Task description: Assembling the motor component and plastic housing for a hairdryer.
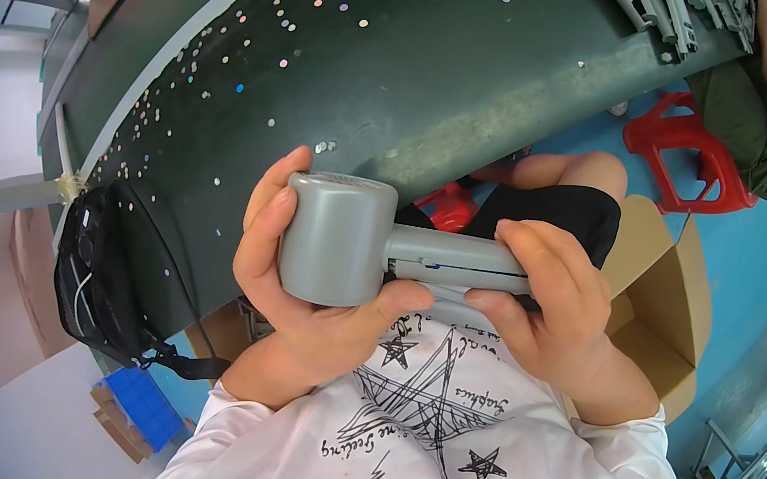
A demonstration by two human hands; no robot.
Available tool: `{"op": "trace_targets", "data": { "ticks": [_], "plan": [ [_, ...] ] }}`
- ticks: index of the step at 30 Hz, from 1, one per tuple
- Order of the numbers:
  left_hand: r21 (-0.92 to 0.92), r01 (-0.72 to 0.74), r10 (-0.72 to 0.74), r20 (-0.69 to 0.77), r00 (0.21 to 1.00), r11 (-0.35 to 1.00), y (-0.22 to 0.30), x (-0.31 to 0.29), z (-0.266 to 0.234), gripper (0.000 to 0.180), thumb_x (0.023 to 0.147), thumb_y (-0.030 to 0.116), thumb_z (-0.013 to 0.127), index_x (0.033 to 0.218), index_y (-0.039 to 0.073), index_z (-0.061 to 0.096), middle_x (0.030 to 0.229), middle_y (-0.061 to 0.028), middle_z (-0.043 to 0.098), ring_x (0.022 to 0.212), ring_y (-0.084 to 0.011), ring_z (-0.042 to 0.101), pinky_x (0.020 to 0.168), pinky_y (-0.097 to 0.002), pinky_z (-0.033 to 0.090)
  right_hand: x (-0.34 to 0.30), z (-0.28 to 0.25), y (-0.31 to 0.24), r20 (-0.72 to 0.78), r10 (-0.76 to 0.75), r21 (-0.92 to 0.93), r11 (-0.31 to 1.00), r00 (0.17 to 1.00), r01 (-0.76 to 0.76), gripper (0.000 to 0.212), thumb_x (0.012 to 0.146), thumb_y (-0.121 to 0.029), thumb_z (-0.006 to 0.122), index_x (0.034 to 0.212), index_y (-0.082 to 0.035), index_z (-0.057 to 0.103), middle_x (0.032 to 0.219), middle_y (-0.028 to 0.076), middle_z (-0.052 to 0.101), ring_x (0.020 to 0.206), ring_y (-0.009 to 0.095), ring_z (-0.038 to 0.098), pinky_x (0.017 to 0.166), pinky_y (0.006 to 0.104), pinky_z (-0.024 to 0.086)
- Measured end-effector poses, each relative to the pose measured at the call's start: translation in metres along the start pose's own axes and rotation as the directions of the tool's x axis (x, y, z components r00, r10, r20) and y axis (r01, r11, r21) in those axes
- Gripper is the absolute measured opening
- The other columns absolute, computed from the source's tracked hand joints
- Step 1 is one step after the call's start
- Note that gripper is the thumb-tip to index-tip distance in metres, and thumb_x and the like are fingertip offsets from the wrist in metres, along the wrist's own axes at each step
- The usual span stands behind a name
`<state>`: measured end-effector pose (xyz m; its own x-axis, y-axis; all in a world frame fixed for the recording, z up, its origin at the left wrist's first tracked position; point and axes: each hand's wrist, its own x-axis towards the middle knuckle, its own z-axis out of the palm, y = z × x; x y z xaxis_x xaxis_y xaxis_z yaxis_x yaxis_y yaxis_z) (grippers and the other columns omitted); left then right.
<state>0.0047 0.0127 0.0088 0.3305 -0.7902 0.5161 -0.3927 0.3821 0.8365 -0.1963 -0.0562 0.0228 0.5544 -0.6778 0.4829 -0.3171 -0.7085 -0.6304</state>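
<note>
A grey hair dryer [336, 244] is held sideways in front of my chest, its wide round head to the left and its handle to the right. My left hand [313, 329] is closed around the head, fingers on the far left side and thumb beneath, near where the handle joins. My right hand [562, 310] grips the handle's end between thumb and fingers. A thin dark slot or seam runs along the handle. The far end of the handle is hidden by my right fingers.
A dark green table [359, 83] is scattered with small round coloured dots. Grey stick-like parts [680, 15] lie at its far right. An open cardboard box [660, 316] stands right, below a red stool [692, 154] by another person. A black backpack [98, 278] hangs at left.
</note>
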Motion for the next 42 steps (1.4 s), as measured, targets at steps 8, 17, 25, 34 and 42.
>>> {"op": "trace_targets", "data": {
  "ticks": [8, 17, 25, 34, 42],
  "plan": [
    [0.006, 0.029, -0.029, 0.04, 0.999, 1.0, 0.002, -0.001, 0.001, 0.105, 0.064, 0.028, 0.091, 0.143, 0.011, 0.023, 0.148, -0.0227, 0.03, 0.098, -0.0283, 0.063, 0.082, -0.0382, 0.059, 0.003, 0.003, 0.006, -0.051, -0.046, -0.006, 0.999, 0.998, 0.045, 0.045, 0.07, -0.023, 0.083, 0.099, 0.003, 0.061, 0.087, 0.014, 0.063, 0.068, 0.027, 0.064, 0.057, 0.0323, 0.053],
    [-0.038, 0.004, -0.004, -0.005, 1.0, 0.999, 0.003, -0.005, 0.008, 0.099, 0.066, 0.015, 0.089, 0.14, 0.004, 0.024, 0.141, -0.0348, 0.028, 0.125, -0.0368, 0.047, 0.09, -0.0379, 0.054, 0.001, 0.001, 0.003, -0.024, -0.03, 0.077, 0.997, 0.999, 0.032, 0.045, 0.071, -0.023, 0.083, 0.098, 0.005, 0.061, 0.082, 0.015, 0.063, 0.065, 0.028, 0.062, 0.056, 0.0337, 0.051],
    [-0.005, -0.06, 0.06, 0.03, 0.998, 0.998, 0.006, -0.004, 0.009, 0.091, 0.071, 0.014, 0.085, 0.139, 0.005, 0.026, 0.141, -0.0334, 0.029, 0.125, -0.0363, 0.047, 0.091, -0.0385, 0.053, -0.006, 0.008, -0.004, -0.048, 0.0, 0.082, 0.997, 0.999, 0.004, 0.043, 0.071, -0.021, 0.082, 0.096, 0.005, 0.06, 0.075, 0.014, 0.061, 0.061, 0.027, 0.06, 0.053, 0.0331, 0.049],
    [-0.343, 0.313, -0.32, 0.038, 0.947, 0.886, -0.001, 0.011, 0.007, 0.087, 0.07, 0.006, 0.084, 0.137, 0.007, 0.029, 0.145, -0.0236, 0.03, 0.124, -0.0276, 0.047, 0.1, -0.0402, 0.046, 0.007, -0.006, -0.001, 0.184, 0.145, 0.226, 0.956, 0.972, -0.186, 0.039, 0.075, -0.012, 0.077, 0.105, 0.004, 0.058, 0.076, 0.013, 0.057, 0.06, 0.026, 0.056, 0.053, 0.0335, 0.046],
    [-0.061, 0.023, -0.025, -0.026, 0.999, 0.998, -0.008, 0.021, -0.003, 0.08, 0.074, 0.012, 0.083, 0.136, 0.008, 0.033, 0.144, -0.0237, 0.036, 0.11, -0.0277, 0.057, 0.087, -0.0381, 0.055, 0.01, 0.01, 0.001, 0.16, 0.038, 0.097, 0.994, 0.986, -0.054, 0.042, 0.077, -0.014, 0.075, 0.11, 0.003, 0.056, 0.084, 0.013, 0.06, 0.065, 0.028, 0.059, 0.056, 0.0358, 0.048]
  ]
}}
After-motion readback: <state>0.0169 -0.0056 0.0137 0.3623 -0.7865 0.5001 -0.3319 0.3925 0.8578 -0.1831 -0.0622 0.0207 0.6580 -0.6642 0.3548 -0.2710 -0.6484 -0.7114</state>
